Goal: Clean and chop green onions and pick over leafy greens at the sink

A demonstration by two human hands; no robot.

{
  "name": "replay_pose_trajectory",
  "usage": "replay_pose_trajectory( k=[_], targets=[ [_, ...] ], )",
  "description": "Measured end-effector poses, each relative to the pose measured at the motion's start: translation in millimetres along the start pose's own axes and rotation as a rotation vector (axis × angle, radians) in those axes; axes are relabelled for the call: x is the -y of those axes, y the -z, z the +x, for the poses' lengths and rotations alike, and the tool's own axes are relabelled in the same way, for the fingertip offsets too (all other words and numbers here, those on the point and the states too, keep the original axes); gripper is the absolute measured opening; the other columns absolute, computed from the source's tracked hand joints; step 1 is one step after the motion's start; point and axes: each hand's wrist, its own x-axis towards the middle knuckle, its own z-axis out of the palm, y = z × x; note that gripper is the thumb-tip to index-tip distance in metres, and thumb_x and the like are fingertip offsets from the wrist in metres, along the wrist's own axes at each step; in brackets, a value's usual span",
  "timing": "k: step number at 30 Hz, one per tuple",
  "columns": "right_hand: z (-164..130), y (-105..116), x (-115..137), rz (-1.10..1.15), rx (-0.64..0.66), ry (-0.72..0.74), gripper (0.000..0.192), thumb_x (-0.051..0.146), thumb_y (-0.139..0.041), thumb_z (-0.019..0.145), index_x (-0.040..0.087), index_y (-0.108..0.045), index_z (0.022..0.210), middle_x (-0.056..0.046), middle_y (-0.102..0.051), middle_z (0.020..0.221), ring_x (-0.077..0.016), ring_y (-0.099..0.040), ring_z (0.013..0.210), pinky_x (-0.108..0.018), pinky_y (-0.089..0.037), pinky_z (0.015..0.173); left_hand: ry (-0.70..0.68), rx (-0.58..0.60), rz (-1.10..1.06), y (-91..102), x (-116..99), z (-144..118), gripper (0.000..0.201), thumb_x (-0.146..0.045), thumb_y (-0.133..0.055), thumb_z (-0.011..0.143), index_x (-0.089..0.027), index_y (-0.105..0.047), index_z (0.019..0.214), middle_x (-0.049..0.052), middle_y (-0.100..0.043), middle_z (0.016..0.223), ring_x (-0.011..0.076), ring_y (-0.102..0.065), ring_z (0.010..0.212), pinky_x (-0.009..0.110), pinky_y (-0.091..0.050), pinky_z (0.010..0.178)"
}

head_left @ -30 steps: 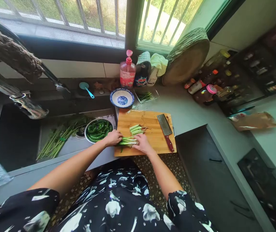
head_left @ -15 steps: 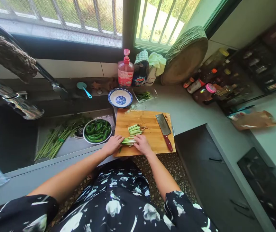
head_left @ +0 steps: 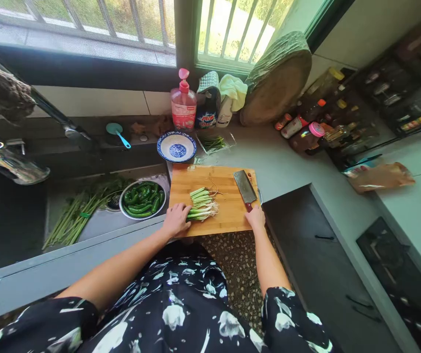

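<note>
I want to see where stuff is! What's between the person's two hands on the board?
In the head view, between the left hand and the right hand lie the bundled green-and-white spring onions, then bare rectangular bamboo cutting board.
</note>
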Motion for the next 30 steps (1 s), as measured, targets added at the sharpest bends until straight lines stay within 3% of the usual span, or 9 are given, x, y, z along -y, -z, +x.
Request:
replay_pose_trajectory(
  k=[4,8,12,17,19,24,30],
  targets=[
    [-22,8,6,0.146,-0.099,-0.013,0.041,0.031,-0.052,0.079,0.012,-0.047,0.115,-0.017,-0.058,0.11,-0.0264,-0.06,0.095,-0.033,-0.043,0.078,-0.023,0.076,-0.039,6.9,5,5,0.05,-0.021,-0.059,0.07,-0.019,-0.054,0.12,0.014,-0.055,0.115,0.0295,-0.05,0.104,0.042,-0.04,0.084],
    [-77,28,8,0.381,-0.11,0.1,0.035,0.04,-0.04,0.087,0.017,-0.051,0.111,-0.01,-0.065,0.091,-0.0223,-0.062,0.083,-0.028,-0.043,0.07,-0.126,-0.038,-0.144,5.5,10,4,0.045,-0.035,-0.062,0.075,-0.02,-0.056,0.117,0.014,-0.056,0.12,0.0308,-0.05,0.11,0.045,-0.037,0.093],
    [-150,30,20,0.489,0.014,0.273,0.028,0.036,-0.039,0.088,0.017,-0.059,0.096,-0.008,-0.066,0.076,-0.0194,-0.062,0.071,-0.025,-0.042,0.065,-0.243,-0.104,-0.236,-3.5,15,0,0.036,-0.037,-0.054,0.083,-0.017,-0.059,0.113,0.016,-0.061,0.115,0.0287,-0.054,0.106,0.043,-0.038,0.095],
    [-213,6,47,0.478,0.206,0.368,0.034,0.033,-0.041,0.089,0.023,-0.049,0.121,-0.003,-0.068,0.08,-0.0187,-0.064,0.071,-0.025,-0.042,0.064,-0.21,-0.084,-0.267,-9.7,12,-5,0.027,-0.032,-0.051,0.086,-0.018,-0.062,0.107,0.014,-0.064,0.102,0.0274,-0.057,0.096,0.04,-0.044,0.086],
    [-225,-4,55,0.39,0.241,0.363,0.031,0.036,-0.036,0.093,0.024,-0.052,0.117,-0.003,-0.068,0.081,-0.0193,-0.064,0.073,-0.025,-0.042,0.064,-0.201,-0.086,-0.254,-9.6,9,-8,0.025,-0.031,-0.051,0.086,-0.018,-0.062,0.105,0.014,-0.063,0.1,0.0267,-0.057,0.094,0.04,-0.044,0.085],
    [-231,-20,69,0.149,0.187,0.293,0.022,0.026,-0.035,0.092,0.021,-0.056,0.087,-0.008,-0.067,0.088,-0.0213,-0.064,0.083,-0.027,-0.042,0.068,-0.228,-0.094,-0.188,-8.7,4,-12,0.025,-0.03,-0.049,0.087,-0.019,-0.062,0.104,0.013,-0.063,0.102,0.0258,-0.055,0.095,0.04,-0.043,0.087],
    [-230,-19,82,0.018,0.211,0.267,0.017,0.022,-0.036,0.091,0.02,-0.052,0.095,-0.01,-0.065,0.093,-0.0213,-0.065,0.081,-0.028,-0.044,0.066,-0.262,-0.104,-0.213,-13.4,5,-12,0.027,-0.03,-0.046,0.089,-0.016,-0.062,0.105,0.014,-0.063,0.105,0.0266,-0.054,0.096,0.04,-0.042,0.088]
  ],
)
